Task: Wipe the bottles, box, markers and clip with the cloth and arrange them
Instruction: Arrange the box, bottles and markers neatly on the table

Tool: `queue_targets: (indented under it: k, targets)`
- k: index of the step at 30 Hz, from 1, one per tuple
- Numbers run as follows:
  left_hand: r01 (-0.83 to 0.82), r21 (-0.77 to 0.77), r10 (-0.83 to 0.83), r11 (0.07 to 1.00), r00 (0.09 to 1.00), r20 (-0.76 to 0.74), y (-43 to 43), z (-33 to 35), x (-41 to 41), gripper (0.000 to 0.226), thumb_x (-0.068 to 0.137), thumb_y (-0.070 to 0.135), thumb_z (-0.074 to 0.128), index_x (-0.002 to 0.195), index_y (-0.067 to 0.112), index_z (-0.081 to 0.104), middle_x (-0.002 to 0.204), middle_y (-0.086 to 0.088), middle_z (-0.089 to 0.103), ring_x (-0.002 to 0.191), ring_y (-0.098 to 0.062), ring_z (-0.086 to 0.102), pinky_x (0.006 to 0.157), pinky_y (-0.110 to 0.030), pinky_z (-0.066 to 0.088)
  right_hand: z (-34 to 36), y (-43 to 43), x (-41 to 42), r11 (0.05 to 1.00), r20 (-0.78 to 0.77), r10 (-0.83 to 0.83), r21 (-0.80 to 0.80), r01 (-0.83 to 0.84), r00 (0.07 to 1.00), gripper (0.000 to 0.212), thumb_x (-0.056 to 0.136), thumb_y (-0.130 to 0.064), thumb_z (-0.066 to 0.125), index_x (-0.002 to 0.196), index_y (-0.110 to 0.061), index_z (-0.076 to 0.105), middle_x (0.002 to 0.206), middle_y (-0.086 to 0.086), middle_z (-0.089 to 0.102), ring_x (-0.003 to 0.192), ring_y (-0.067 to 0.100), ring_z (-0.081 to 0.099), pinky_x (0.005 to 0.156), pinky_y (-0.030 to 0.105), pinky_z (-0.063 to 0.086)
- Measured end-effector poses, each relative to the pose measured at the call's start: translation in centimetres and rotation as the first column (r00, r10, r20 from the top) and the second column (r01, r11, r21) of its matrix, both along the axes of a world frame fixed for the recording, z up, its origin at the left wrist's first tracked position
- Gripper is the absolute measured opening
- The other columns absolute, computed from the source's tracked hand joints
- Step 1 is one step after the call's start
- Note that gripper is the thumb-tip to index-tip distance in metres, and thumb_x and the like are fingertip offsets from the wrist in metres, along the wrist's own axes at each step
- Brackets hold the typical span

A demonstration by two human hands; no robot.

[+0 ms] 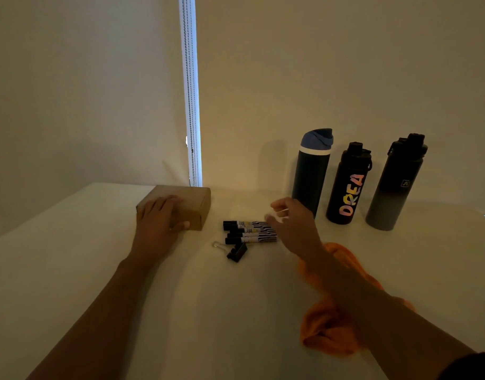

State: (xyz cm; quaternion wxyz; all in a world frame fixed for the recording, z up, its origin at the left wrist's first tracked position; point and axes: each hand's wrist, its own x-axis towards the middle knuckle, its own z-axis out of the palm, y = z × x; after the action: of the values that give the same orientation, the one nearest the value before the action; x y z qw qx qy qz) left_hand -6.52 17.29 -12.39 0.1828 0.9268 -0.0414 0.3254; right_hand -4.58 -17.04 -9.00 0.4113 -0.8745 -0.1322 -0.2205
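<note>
My left hand (pixel 159 218) lies on the brown cardboard box (pixel 193 205), fingers on its top and thumb against its front face. My right hand (pixel 293 223) hovers, blurred, over the right ends of three black markers (pixel 247 232) lying side by side; its fingers look loosely spread and hold nothing. A black binder clip (pixel 236 251) lies just in front of the markers. The orange cloth (pixel 329 322) lies crumpled under my right forearm. Three bottles stand at the back right: one with a blue lid (pixel 311 176), a black one with colourful letters (pixel 348 187), and a grey-black one (pixel 395 187).
Everything sits on a white table (pixel 236 311) against a pale wall. A window-blind gap with bead chains (pixel 192 119) runs down behind the box. The table's left edge slants away beyond the box.
</note>
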Motion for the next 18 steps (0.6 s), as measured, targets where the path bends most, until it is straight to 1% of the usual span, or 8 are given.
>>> queue_targets:
  k: [3,6,9,11,13,14,16,18]
  targets:
    - [-0.045,-0.023,0.045,0.999,0.999,0.020,2.9,-0.1,-1.1,0.057,0.085,0.051,0.061,0.136,0.026,0.054,0.137,0.000,0.055,0.127,-0.031,0.044,0.102,-0.051,0.038,0.5,3.8,-0.9,0.985,-0.013,0.154,-0.075,-0.154,0.988,0.031,0.089,-0.035,0.072,0.117,-0.026,0.064,0.116,-0.010,0.061,0.098,0.005,0.060,0.085,0.027,0.056]
    - [-0.029,-0.058,0.032,0.998,0.998,0.057,6.1,-0.8,-1.6,0.046,0.090,0.034,0.072,0.133,0.024,0.058,0.136,0.000,0.057,0.126,-0.030,0.045,0.102,-0.047,0.044,0.0,7.7,-0.6,0.958,-0.012,0.248,-0.148,-0.247,0.969,0.033,0.088,-0.036,0.072,0.120,-0.031,0.063,0.122,-0.011,0.059,0.103,0.006,0.061,0.090,0.030,0.055]
    - [0.007,-0.149,0.002,0.989,0.998,0.060,8.0,-1.1,-1.6,0.045,0.090,0.018,0.075,0.131,0.027,0.060,0.135,0.002,0.057,0.126,-0.027,0.050,0.104,-0.038,0.042,-0.6,11.0,0.4,0.928,0.018,0.302,-0.233,-0.290,0.953,0.041,0.088,-0.038,0.068,0.127,-0.028,0.061,0.129,-0.006,0.056,0.106,0.013,0.062,0.090,0.034,0.055]
    - [0.079,-0.271,-0.060,0.959,0.995,0.078,7.7,-0.9,-1.5,0.042,0.089,0.008,0.074,0.126,0.027,0.064,0.130,0.005,0.058,0.119,-0.019,0.058,0.100,-0.035,0.050,-0.9,12.6,1.2,0.915,0.034,0.306,-0.287,-0.284,0.952,0.052,0.089,-0.041,0.066,0.137,-0.025,0.055,0.138,-0.003,0.050,0.112,0.016,0.060,0.092,0.035,0.054]
    - [0.147,-0.370,-0.119,0.917,0.988,0.097,7.0,-0.8,-1.3,0.043,0.089,0.000,0.071,0.122,0.027,0.067,0.125,0.007,0.056,0.112,-0.010,0.063,0.093,-0.030,0.057,-1.1,13.7,2.1,0.913,0.032,0.304,-0.297,-0.281,0.952,0.059,0.089,-0.043,0.066,0.143,-0.026,0.050,0.143,-0.001,0.046,0.115,0.017,0.058,0.095,0.036,0.053]
    - [0.159,-0.392,-0.127,0.906,0.986,0.107,6.9,-0.8,-1.1,0.044,0.089,-0.003,0.070,0.121,0.029,0.067,0.123,0.007,0.056,0.109,-0.009,0.065,0.090,-0.030,0.059,-1.2,14.1,2.6,0.913,0.030,0.308,-0.292,-0.287,0.951,0.060,0.089,-0.043,0.067,0.144,-0.027,0.050,0.143,-0.001,0.046,0.115,0.018,0.058,0.095,0.036,0.053]
    - [0.171,-0.419,-0.133,0.891,0.984,0.118,7.2,-1.0,-0.7,0.047,0.090,-0.004,0.070,0.120,0.032,0.068,0.121,0.007,0.057,0.105,-0.011,0.067,0.085,-0.035,0.061,-1.4,14.7,3.5,0.915,0.031,0.317,-0.273,-0.297,0.948,0.055,0.088,-0.039,0.070,0.140,-0.029,0.054,0.140,-0.001,0.047,0.113,0.019,0.059,0.095,0.035,0.053]
    - [0.164,-0.419,-0.123,0.893,0.985,0.125,7.7,-1.1,-0.4,0.048,0.090,-0.003,0.069,0.120,0.035,0.068,0.119,0.009,0.057,0.102,-0.010,0.068,0.083,-0.037,0.062,-1.7,15.1,4.1,0.925,0.049,0.322,-0.228,-0.304,0.945,0.049,0.087,-0.031,0.072,0.134,-0.028,0.060,0.135,-0.001,0.050,0.110,0.019,0.060,0.094,0.036,0.055]
